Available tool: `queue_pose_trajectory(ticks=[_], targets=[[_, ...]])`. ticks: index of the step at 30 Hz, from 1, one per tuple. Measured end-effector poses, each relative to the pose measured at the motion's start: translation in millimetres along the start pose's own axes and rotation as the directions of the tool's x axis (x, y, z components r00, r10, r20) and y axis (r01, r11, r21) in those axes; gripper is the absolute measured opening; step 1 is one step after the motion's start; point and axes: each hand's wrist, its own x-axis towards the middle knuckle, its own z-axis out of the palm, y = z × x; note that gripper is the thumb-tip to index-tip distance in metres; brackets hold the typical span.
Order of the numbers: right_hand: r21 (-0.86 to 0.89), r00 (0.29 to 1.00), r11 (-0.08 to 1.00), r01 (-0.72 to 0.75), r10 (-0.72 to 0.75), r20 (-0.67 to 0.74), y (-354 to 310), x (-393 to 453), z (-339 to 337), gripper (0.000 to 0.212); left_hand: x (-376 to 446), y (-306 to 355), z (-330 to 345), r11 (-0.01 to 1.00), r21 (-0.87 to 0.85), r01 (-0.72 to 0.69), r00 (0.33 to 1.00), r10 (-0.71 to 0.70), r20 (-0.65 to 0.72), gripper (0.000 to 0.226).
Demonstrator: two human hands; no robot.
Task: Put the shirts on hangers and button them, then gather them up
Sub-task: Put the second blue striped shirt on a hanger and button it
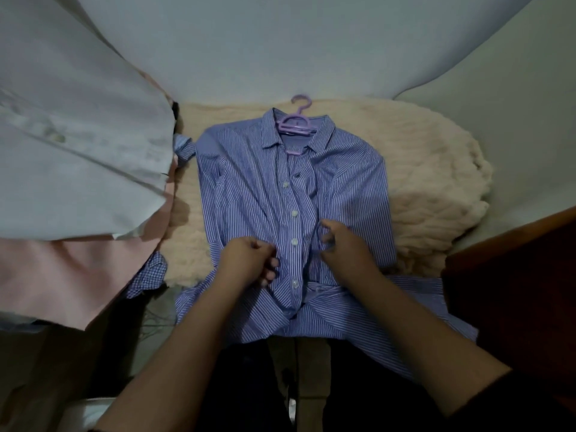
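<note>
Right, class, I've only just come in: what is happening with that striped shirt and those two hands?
A person is buttoning a blue striped shirt that lies front-up on a fluffy cream blanket, already on a purple hanger. The left hand and the right hand each pinch the fabric on either side of the button placket, near the lower buttons. The collar area looks still open. Pale shirts hang at the left.

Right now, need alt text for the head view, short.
Two hands work at the front of a blue striped shirt lying on a fluffy cream blanket: the left hand and right hand pinch the fabric either side of its buttons. A purple hanger sits in the collar; white and pink garments hang at left.
</note>
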Motion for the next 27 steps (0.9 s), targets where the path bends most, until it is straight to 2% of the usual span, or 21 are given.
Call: queue_pose_trajectory(ticks=[3, 4, 5, 6, 7, 9, 10, 12, 15, 17, 20, 22, 23, 25, 27], targets=[[-0.054, 0.998, 0.998, 0.034, -0.037, -0.054, -1, 8, -2, 0.046, 7, 5, -4, 0.998, -0.03, -0.053, 0.995, 0.05, -0.083, 0.011], [-0.03, 0.997, 0.999, 0.022, -0.024, -0.078, 0, 11, -4, 0.044, 11, 7, -6, 0.998, -0.03, -0.058, 0.994, 0.054, -0.099, 0.016], [0.009, 0.996, 1.0, 0.003, -0.002, -0.092, -1, 14, -6, 0.043, 13, 9, -8, 0.999, 0.0, -0.052, 0.994, 0.052, -0.094, 0.025], [0.058, 0.995, 0.998, -0.016, 0.022, -0.097, 0, 17, -7, 0.043, 16, 11, -8, 0.997, 0.065, -0.045, 0.996, 0.049, -0.071, 0.024], [0.122, 0.995, 0.992, -0.031, 0.043, -0.094, 1, 19, -9, 0.044, 17, 14, -9, 0.99, 0.136, -0.04, 0.998, 0.047, -0.046, 0.013], [0.297, 0.993, 0.953, -0.053, 0.083, -0.089, 2, 23, -11, 0.042, 19, 15, -10, 0.97, 0.243, -0.012, 1.0, 0.017, -0.016, 0.026], [0.37, 0.99, 0.927, -0.061, 0.104, -0.099, 3, 26, -13, 0.039, 20, 16, -10, 0.971, 0.238, 0.001, 1.0, 0.0, -0.007, 0.03], [0.423, 0.979, 0.904, -0.061, 0.136, -0.149, 6, 33, -22, 0.036, 23, 18, -11, 0.985, 0.171, -0.01, 1.0, 0.014, -0.021, 0.029], [0.441, 0.952, 0.897, -0.026, 0.156, -0.262, 11, 47, -40, 0.031, 34, 23, -13, 0.984, -0.15, -0.094, 0.991, 0.079, -0.108, 0.025], [0.465, 0.922, 0.885, 0.022, 0.161, -0.351, 11, 59, -55, 0.031, 48, 33, -22, 0.949, -0.254, -0.185, 0.972, 0.139, -0.188, 0.025], [0.362, 0.855, 0.925, 0.114, 0.094, -0.51, 1, 80, -80, 0.029, 74, 62, -41, 0.927, -0.144, -0.345, 0.924, 0.309, -0.227, 0.04], [0.314, 0.792, 0.93, 0.189, 0.044, -0.609, -8, 96, -95, 0.028, 91, 83, -51, 0.909, 0.046, -0.415, 0.876, 0.412, -0.248, 0.054], [0.296, 0.765, 0.932, 0.208, 0.033, -0.643, -8, 105, -99, 0.027, 97, 93, -52, 0.899, 0.131, -0.418, 0.865, 0.438, -0.243, 0.052], [0.242, 0.778, 0.953, 0.181, 0.012, -0.628, -9, 115, -103, 0.027, 101, 109, -47, 0.895, 0.186, -0.406, 0.878, 0.438, -0.194, 0.028], [0.216, 0.85, 0.968, 0.13, 0.003, -0.527, -10, 114, -99, 0.032, 98, 110, -40, 0.897, 0.232, -0.376, 0.903, 0.411, -0.127, 0.007]])
